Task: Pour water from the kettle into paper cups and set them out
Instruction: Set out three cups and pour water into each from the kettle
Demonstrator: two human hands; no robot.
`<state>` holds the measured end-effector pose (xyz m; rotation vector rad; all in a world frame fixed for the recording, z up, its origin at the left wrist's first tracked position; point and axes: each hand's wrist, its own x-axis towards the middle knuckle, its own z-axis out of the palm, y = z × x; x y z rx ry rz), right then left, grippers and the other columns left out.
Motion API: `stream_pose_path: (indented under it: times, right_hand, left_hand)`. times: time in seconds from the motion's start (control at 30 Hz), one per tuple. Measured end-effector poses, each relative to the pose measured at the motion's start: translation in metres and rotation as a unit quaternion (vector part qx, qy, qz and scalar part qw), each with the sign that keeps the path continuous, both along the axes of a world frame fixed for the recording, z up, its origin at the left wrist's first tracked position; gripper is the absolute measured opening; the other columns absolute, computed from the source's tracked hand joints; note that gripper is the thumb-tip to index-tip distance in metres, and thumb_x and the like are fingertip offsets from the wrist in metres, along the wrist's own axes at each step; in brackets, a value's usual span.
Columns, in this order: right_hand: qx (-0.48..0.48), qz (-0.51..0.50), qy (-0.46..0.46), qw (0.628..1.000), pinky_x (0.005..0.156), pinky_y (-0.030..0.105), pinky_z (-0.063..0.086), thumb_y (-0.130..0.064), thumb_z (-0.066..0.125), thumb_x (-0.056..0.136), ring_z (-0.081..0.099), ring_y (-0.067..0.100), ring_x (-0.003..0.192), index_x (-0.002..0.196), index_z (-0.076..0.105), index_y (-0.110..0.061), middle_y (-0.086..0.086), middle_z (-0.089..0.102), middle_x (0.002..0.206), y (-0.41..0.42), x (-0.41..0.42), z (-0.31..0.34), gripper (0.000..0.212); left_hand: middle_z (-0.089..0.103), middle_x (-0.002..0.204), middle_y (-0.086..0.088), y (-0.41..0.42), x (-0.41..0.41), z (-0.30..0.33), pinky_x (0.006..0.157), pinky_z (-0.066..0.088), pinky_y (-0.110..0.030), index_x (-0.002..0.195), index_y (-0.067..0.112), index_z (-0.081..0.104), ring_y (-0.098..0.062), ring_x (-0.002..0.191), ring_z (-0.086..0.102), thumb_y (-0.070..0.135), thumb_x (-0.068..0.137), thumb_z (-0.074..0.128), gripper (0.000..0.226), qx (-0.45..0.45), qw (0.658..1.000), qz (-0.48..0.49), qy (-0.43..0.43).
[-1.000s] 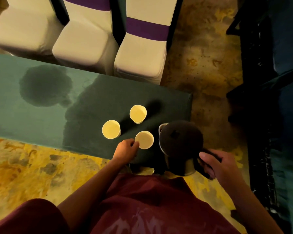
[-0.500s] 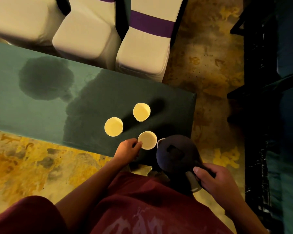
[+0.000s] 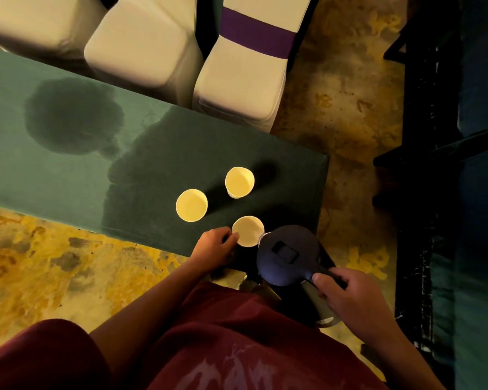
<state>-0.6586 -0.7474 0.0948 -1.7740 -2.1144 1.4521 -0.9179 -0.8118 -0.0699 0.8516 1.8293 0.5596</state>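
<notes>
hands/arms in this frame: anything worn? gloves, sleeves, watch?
Both hands bare: left hand and right hand show no gloves, and no rings or watch are visible in the dim light. Forearms are uncovered as far as they show. The person wears a dark red shirt with a faded pale print on the front.

Green-clothed desk [image 3: 54, 170] carries three paper cups: near cup [image 3: 248, 230], left cup [image 3: 191, 205], far cup [image 3: 239, 182]; dark patches on cloth.
</notes>
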Motion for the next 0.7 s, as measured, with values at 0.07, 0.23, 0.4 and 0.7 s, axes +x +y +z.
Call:
stream_pose_path:
  times: [0.07, 0.23, 0.4, 0.7]
  right_hand:
    - [0.001, 0.000, -0.005, 1.000, 0.040, 0.019, 0.026, -0.062, 0.057, 0.074, 0.037, 0.010, 0.041, 0.062, 0.057, -0.006, 0.018, 0.048, 0.054, 0.000, -0.005, 0.000, 0.058]
    - [0.017, 0.012, -0.032, 0.999, 0.039, 0.020, 0.027, -0.060, 0.056, 0.075, 0.037, 0.008, 0.039, 0.061, 0.058, -0.005, 0.017, 0.051, 0.055, 0.001, -0.015, -0.002, 0.057]
    - [0.020, 0.016, -0.054, 0.998, 0.040, 0.024, 0.030, -0.063, 0.053, 0.071, 0.038, 0.010, 0.039, 0.064, 0.060, -0.001, 0.019, 0.052, 0.056, 0.004, -0.021, 0.001, 0.063]
    - [0.028, 0.011, -0.087, 0.996, 0.038, 0.021, 0.030, -0.035, 0.069, 0.087, 0.038, 0.006, 0.036, 0.062, 0.060, 0.000, -0.005, 0.042, 0.043, 0.007, -0.023, 0.000, 0.044]
  left_hand:
    - [0.065, 0.066, -0.003, 0.000, 0.000, -0.001, 0.065, 0.055, -0.043, 0.070, 0.022, 0.056, -0.021, 0.065, 0.066, 0.036, 0.098, 0.055, 0.031, 0.003, 1.000, -0.001, -0.004]
    - [0.063, 0.064, 0.002, 0.000, -0.001, -0.003, 0.062, 0.053, -0.039, 0.070, 0.025, 0.055, -0.014, 0.060, 0.062, 0.037, 0.098, 0.055, 0.030, 0.012, 1.000, -0.004, -0.008]
    - [0.063, 0.066, 0.003, 0.000, -0.002, -0.003, 0.062, 0.052, -0.036, 0.075, 0.023, 0.058, -0.013, 0.062, 0.062, 0.037, 0.098, 0.055, 0.028, 0.014, 1.000, -0.005, -0.011]
    - [0.062, 0.065, 0.007, 0.000, -0.001, -0.005, 0.059, 0.048, -0.029, 0.072, 0.028, 0.056, -0.007, 0.060, 0.060, 0.037, 0.098, 0.055, 0.027, 0.017, 1.000, -0.015, -0.005]
